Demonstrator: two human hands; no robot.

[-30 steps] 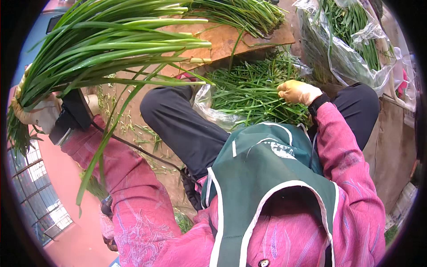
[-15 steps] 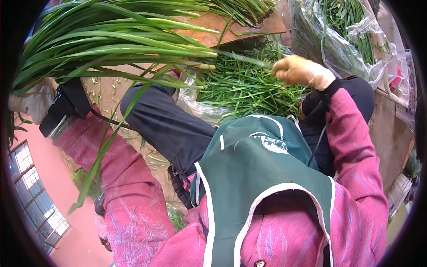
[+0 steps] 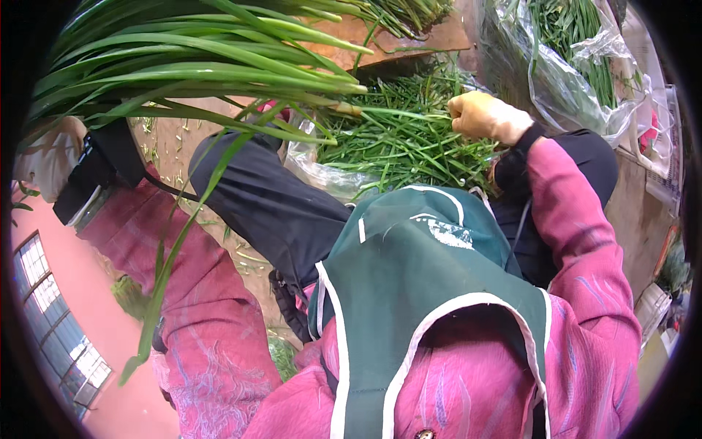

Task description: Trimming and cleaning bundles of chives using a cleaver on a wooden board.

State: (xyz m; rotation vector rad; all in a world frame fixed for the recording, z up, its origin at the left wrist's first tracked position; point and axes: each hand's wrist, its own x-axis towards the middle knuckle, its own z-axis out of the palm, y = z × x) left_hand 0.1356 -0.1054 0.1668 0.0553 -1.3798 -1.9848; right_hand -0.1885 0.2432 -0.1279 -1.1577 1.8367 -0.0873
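Observation:
A big bundle of long green garlic chives [image 3: 197,69] spreads across the upper left, its pale stem ends pointing right. Beneath its leafy end is my left hand [image 3: 55,157] in a pale glove, a black device strapped at the wrist; its fingers are mostly hidden, but they seem wrapped round the bundle. My right hand [image 3: 488,117], in a yellowish glove, is closed in a pinch on a thin chive strand [image 3: 413,115] that stretches toward the bundle's stem ends. Below that strand lies a heap of loose green trimmings [image 3: 409,150] on clear plastic, between my knees.
A brown board [image 3: 431,36] at the top carries more chives [image 3: 409,14]. At the upper right stands a clear plastic bag [image 3: 541,73] of greens. Scraps litter the floor [image 3: 172,143] on the left, near a pink wall [image 3: 131,366] with a barred window [image 3: 58,314].
The bundle and my left arm have shifted slightly up and left in the picture. My right hand, blurred before, now shows sharply in nearly the same place, with its wrist a little lower left.

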